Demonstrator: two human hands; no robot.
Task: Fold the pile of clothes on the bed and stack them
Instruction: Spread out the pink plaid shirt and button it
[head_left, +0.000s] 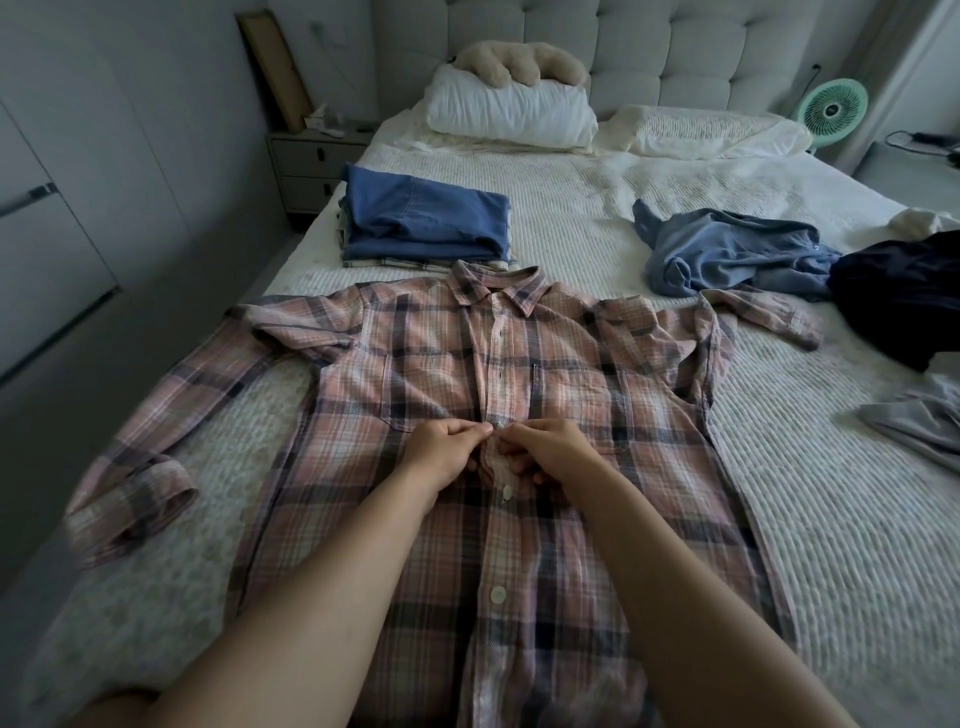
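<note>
- A pink and navy plaid flannel shirt (571, 395) lay flat, front side up, on the white ribbed bedcover (831, 519), collar toward the headboard, both sleeves spread out to the sides.
- Left hand (441, 452) and right hand (550, 449) met at the button placket, approx. at the middle of the shirt; fingers of both were curled and pinched the cloth there, knuckles nearly touching each other.
- Two white buttons (497, 594) below the hands looked done up; the placket above the hands, up to the collar, looked open.
- Behind the collar, on the left part of the bed, stood a stack of folded clothes with a blue denim piece on top (426, 218); its near edge was just beside the collar.
- On the right side lay a crumpled light blue shirt (727, 249), and beside it a dark navy garment (904, 306), unfolded; a grey cloth piece (919, 415) lay nearer, at the right edge.
- At the head of the bed: a white pillow (509, 114) with a beige plush toy (519, 65) on it, a 2nd cream pillow (706, 130) to the right.
- A mint green small fan (834, 111) stood right of the bed, a grey nightstand (311, 166) on the left.
</note>
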